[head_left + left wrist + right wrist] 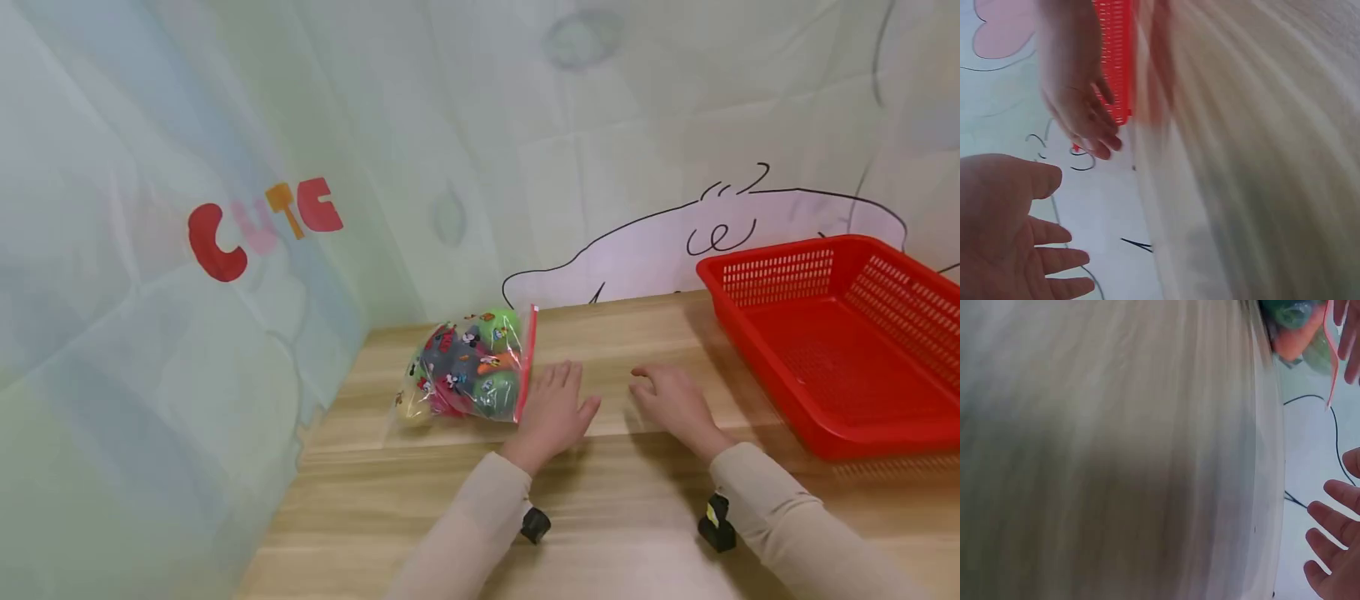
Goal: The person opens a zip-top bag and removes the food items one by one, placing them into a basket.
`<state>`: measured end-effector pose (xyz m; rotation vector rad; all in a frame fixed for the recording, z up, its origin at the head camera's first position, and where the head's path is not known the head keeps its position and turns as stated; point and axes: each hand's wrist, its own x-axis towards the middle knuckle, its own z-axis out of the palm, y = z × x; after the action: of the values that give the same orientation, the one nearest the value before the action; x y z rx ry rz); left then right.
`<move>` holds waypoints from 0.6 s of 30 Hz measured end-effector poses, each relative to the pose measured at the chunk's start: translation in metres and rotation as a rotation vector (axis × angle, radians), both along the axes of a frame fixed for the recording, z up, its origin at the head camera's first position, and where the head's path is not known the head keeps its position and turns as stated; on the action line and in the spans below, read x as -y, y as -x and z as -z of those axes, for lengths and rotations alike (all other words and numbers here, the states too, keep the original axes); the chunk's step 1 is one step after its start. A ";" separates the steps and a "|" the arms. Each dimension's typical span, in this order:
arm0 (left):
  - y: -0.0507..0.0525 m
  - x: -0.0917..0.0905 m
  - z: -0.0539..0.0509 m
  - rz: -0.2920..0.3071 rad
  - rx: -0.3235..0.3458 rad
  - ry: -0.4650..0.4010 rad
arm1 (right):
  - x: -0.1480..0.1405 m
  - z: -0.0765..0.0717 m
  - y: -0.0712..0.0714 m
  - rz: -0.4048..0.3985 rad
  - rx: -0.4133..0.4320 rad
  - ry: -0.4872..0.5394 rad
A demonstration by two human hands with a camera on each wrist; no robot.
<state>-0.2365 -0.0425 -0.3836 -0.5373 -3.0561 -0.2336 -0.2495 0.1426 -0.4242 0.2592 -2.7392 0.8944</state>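
Note:
A clear zip bag (465, 367) printed with cartoon figures lies on the table, with green, orange, pink and yellow things inside that I cannot name for certain. Its red zip edge faces my left hand (553, 414), which hovers just beside it with fingers extended and nothing held. In the left wrist view that hand (1004, 231) shows spread fingers and thumb. To the right, my right hand (673, 407) is over the table, fingers loosely bent and grasping nothing. The right wrist view shows its fingers (1333, 524) apart, with part of the bag (1297, 328) above.
A red plastic basket (817, 333) with slotted sides stands on the right of the wooden table (420, 492). Behind the table hangs a pale printed backdrop (465, 150), which also covers the left side. Small black cameras are strapped to both wrists.

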 end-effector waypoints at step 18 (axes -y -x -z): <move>0.065 0.085 -0.072 -0.095 0.093 0.049 | 0.114 -0.018 -0.010 -0.233 0.341 0.441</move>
<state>-0.3013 -0.1270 -0.3115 -0.3922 -3.1748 -0.1868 -0.2390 0.0290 -0.4063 0.3727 -2.7387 1.7136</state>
